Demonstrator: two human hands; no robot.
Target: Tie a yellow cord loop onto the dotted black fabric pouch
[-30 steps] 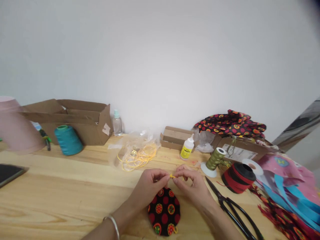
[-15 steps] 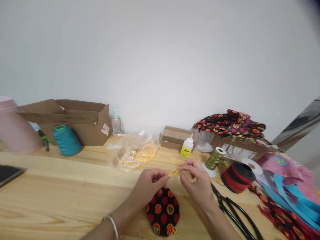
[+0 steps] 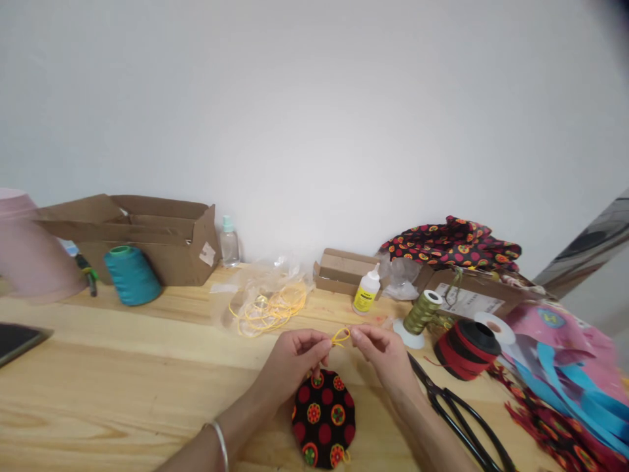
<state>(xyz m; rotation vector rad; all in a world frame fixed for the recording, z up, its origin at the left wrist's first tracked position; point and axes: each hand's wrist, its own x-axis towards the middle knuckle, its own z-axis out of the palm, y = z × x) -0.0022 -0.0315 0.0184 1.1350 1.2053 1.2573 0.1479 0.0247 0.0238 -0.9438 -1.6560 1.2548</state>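
Note:
A thin yellow cord (image 3: 340,336) forms a small loop between my two hands. My left hand (image 3: 301,357) is closed, pinching the cord near the loop's left end. At the loop's right side, my right hand (image 3: 381,347) pinches the cord between thumb and fingertips. Below them lies a round black fabric pouch (image 3: 324,419) with red dots and flower prints. A bit of yellow cord shows at its lower right edge. Where the held cord meets the pouch is hidden behind my left fingers.
Black scissors (image 3: 459,419) lie right of my right forearm. Behind stand a glue bottle (image 3: 366,292), an olive thread spool (image 3: 422,312) and a red-black spool (image 3: 468,349). Yellow cord (image 3: 270,308) lies coiled on plastic. At left are a teal thread cone (image 3: 132,276), a cardboard box (image 3: 147,255) and a phone (image 3: 19,344).
My right hand has turned and its fingers have drawn together at the loop's right side. The loop now tilts up to the right. The pouch has shifted slightly right.

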